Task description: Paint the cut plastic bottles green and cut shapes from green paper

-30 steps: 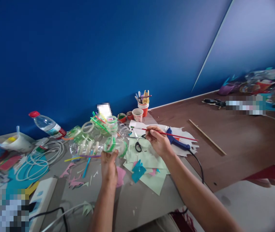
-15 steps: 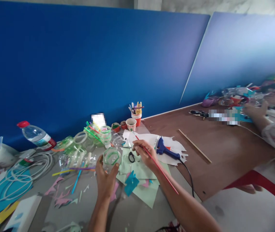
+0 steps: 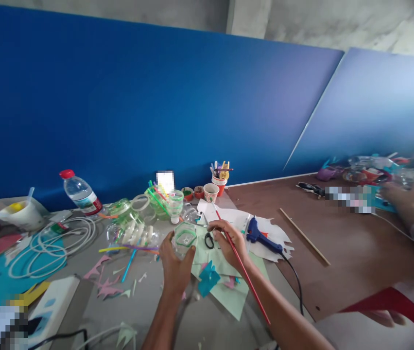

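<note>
Head: paintbrush [image 3: 247, 274] in right hand [image 3: 229, 245]

Wooden stick [image 3: 304, 236] on brown tabletop [image 3: 356, 248]; blue partition [image 3: 156, 107] behind.

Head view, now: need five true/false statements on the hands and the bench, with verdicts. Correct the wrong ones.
1. The left hand holds a clear plastic piece with a green edge. True.
2. The right hand holds a pair of scissors. False: it holds a red-handled brush.
3. The blue glue gun lies on torn white paper. True.
4. The tall water bottle has a green cap. False: its cap is red.
5. The wooden stick is upright in a cup. False: it lies flat on the brown tabletop.
</note>
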The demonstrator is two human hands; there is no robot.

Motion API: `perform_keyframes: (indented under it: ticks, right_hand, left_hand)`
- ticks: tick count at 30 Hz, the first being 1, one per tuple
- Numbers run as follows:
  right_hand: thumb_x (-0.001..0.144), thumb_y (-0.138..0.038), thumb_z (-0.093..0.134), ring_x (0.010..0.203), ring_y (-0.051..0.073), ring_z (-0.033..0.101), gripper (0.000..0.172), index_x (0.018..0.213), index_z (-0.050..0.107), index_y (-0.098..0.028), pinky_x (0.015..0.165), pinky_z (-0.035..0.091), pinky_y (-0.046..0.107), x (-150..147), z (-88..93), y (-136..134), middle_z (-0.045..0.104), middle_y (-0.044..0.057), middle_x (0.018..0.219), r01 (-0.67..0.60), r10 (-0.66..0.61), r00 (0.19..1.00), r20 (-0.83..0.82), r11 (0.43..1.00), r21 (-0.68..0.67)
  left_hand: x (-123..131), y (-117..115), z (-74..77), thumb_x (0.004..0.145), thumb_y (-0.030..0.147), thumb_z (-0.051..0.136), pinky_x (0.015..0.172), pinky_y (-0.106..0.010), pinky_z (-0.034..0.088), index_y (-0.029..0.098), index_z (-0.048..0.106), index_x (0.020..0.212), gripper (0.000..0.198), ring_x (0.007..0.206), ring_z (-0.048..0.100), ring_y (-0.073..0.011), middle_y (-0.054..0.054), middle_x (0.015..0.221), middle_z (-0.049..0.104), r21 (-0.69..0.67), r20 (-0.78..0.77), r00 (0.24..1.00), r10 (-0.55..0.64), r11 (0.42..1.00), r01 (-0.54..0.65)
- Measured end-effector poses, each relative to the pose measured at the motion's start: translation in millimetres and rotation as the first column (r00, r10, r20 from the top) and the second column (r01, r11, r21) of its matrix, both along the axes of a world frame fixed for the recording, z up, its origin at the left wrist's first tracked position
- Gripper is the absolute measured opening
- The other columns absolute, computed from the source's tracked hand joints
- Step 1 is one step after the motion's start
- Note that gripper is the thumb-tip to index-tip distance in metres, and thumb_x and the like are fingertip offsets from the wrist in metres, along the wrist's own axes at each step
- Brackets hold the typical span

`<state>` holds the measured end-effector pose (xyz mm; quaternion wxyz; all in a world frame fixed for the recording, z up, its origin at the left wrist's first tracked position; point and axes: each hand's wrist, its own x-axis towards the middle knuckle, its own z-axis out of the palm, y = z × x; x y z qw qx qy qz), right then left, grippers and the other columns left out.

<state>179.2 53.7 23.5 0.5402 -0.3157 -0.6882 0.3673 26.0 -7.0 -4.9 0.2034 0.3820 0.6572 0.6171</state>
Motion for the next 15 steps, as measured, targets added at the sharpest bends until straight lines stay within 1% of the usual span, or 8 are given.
perform_keyframes:
  ticks: [3,6,8,11,13,15]
  right_hand:
    - [0.082,-0.015,0.052,0.067,0.016,0.058,0.021,0.094,0.067,-0.023,0.065,0.047,0.028,-1,7.7,-3,0.068,0.002,0.083,-0.016,0.015,0.999,0.052,1.000,0.014]
    - [0.082,-0.016,0.053,0.063,0.014,0.057,0.019,0.095,0.066,-0.021,0.062,0.046,0.027,-2,10.5,4,0.067,0.003,0.082,0.011,-0.010,0.998,0.066,1.000,-0.017]
    - [0.081,-0.016,0.053,0.065,0.015,0.058,0.020,0.096,0.066,-0.020,0.062,0.046,0.027,-3,12.0,16,0.068,0.003,0.083,0.050,-0.049,0.996,0.072,0.999,-0.019]
    - [0.079,-0.019,0.053,0.068,0.016,0.060,0.022,0.097,0.065,-0.017,0.065,0.048,0.027,-8,16.9,39,0.069,0.005,0.085,0.080,-0.080,0.992,0.099,0.997,0.004]
    - [0.078,-0.020,0.053,0.070,0.016,0.061,0.024,0.098,0.065,-0.017,0.066,0.049,0.027,-14,21.7,53,0.068,0.005,0.085,0.085,-0.086,0.990,0.113,0.996,0.010]
    - [0.078,-0.020,0.051,0.072,0.016,0.062,0.025,0.098,0.066,-0.018,0.068,0.050,0.027,-21,26.7,65,0.068,0.004,0.086,0.094,-0.097,0.989,0.113,0.995,0.030]
  left_hand:
    - [-1,1,-1.5,0.057,0.026,0.079,0.110,-0.050,0.023,0.026,0.053,0.111,0.060,0.127,0.039,-0.0342,-0.011,0.120,0.054,0.024,0.046,0.999,0.014,1.000,-0.015]
    - [-2,2,-4.7,0.055,0.028,0.080,0.111,-0.050,0.023,0.025,0.054,0.109,0.060,0.127,0.039,-0.0353,-0.011,0.118,0.054,0.067,0.089,0.995,0.036,0.997,-0.042]
    - [-4,3,-8.5,0.058,0.031,0.077,0.110,-0.052,0.024,0.023,0.053,0.112,0.060,0.127,0.040,-0.0353,-0.012,0.119,0.054,0.062,0.037,0.997,0.062,0.996,-0.064]
    - [-9,6,-14.7,0.066,0.036,0.069,0.106,-0.054,0.029,0.016,0.049,0.120,0.061,0.124,0.042,-0.0350,-0.015,0.121,0.052,0.008,-0.095,0.988,0.123,0.992,-0.123]
    - [-11,7,-17.7,0.069,0.040,0.066,0.104,-0.054,0.033,0.013,0.047,0.122,0.063,0.123,0.043,-0.0352,-0.017,0.121,0.052,-0.014,-0.125,0.980,0.152,0.988,-0.155]
    - [-14,7,-19.0,0.070,0.044,0.065,0.103,-0.054,0.034,0.011,0.045,0.124,0.066,0.123,0.043,-0.0353,-0.018,0.122,0.051,-0.016,-0.109,0.979,0.174,0.984,-0.176]
